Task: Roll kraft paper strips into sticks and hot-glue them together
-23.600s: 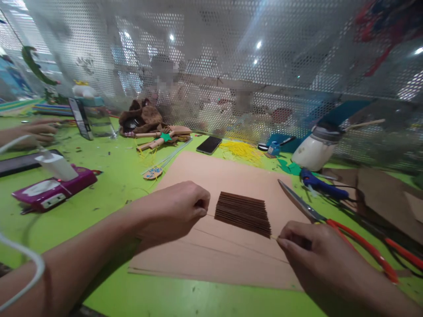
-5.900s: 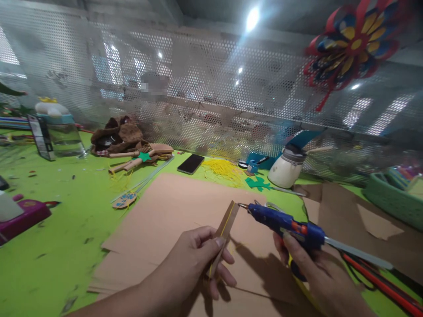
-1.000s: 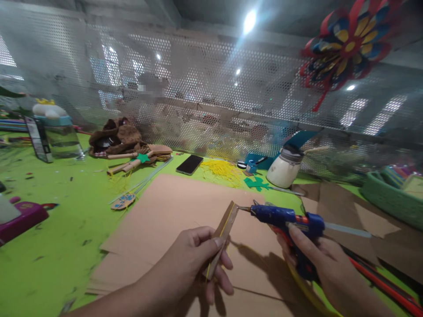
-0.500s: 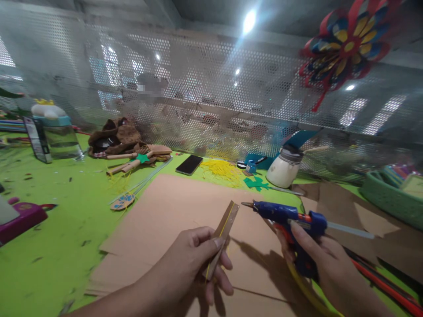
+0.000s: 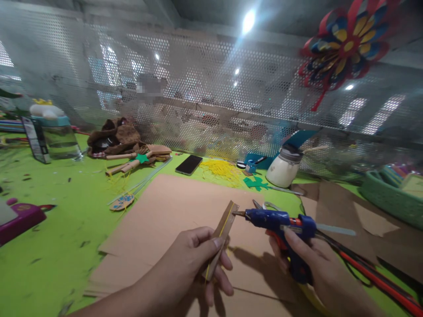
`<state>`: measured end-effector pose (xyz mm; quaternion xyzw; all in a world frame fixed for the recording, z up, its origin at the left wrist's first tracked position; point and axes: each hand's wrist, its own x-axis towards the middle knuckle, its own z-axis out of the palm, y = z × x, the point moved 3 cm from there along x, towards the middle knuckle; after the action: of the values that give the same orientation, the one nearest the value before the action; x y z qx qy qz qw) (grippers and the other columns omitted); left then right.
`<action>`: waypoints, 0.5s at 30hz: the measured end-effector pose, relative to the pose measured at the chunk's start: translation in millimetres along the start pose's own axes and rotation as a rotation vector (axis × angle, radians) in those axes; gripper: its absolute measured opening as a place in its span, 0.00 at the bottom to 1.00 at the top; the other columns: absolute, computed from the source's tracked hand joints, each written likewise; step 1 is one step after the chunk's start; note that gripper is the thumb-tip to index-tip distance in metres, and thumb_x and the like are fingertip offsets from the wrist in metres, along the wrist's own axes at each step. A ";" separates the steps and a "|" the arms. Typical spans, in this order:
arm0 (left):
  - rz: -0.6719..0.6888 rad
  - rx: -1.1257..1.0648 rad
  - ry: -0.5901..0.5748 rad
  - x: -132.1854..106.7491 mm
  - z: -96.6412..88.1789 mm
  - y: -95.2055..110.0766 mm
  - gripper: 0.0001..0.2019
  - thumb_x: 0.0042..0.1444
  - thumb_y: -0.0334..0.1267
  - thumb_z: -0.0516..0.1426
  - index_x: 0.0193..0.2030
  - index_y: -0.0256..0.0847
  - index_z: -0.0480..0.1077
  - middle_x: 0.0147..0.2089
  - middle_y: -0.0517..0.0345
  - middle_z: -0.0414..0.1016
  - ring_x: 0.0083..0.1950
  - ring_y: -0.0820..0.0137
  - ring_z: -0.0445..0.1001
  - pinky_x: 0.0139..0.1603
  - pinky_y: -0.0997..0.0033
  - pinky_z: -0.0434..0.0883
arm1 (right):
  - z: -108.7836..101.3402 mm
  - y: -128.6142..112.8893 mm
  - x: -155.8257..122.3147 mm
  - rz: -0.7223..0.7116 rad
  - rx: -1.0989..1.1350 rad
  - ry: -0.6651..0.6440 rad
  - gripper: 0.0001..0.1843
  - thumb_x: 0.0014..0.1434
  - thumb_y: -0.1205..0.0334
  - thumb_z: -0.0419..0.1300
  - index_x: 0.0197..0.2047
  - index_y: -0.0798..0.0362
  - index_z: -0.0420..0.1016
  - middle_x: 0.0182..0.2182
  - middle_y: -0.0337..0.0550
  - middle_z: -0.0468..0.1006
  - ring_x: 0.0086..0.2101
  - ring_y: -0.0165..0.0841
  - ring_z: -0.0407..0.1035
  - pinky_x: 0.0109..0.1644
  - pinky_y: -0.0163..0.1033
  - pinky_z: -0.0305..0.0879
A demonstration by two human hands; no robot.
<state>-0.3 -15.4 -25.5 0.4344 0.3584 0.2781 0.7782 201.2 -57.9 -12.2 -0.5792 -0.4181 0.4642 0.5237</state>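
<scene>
Between the thumb and fingers of my left hand point(image 5: 201, 255) is a narrow brown cardboard strip point(image 5: 222, 233), tilted up and to the right. A thin yellow line runs along its length. My right hand point(image 5: 320, 264) is wrapped round the grip of a blue hot glue gun point(image 5: 280, 220), with a clear glue stick point(image 5: 337, 229) poking out of its back. The gun's metal nozzle point(image 5: 238, 213) is at the strip's upper right edge and appears to touch it. Under both hands lie sheets of tan cardboard point(image 5: 172, 198).
A black phone point(image 5: 189, 164), yellow shreds point(image 5: 220, 171), a green paper cutout point(image 5: 256, 183) and a white jar point(image 5: 283, 168) stand along the back. At left are a water bottle point(image 5: 62, 136) and a purple object point(image 5: 23, 220). A green basket point(image 5: 386, 198) sits at right.
My right hand has brought the glue gun left and slightly down, so its nozzle now meets the strip's edge. My left hand and the strip have hardly moved.
</scene>
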 end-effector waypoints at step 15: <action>0.003 0.032 -0.027 -1.7 -0.5 -1.7 0.16 0.56 0.48 0.53 0.31 0.34 0.67 0.21 0.52 0.71 0.21 0.71 0.71 0.15 0.80 0.56 | -1.8 -2.3 2.6 -0.015 0.105 0.052 0.20 0.52 0.45 0.60 0.29 0.56 0.73 0.22 0.40 0.70 0.22 0.26 0.61 0.22 0.31 0.55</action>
<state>-1.5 -17.2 -26.6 0.4511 0.3516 0.2673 0.7755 203.5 -55.5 -10.0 -0.5596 -0.3836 0.4666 0.5675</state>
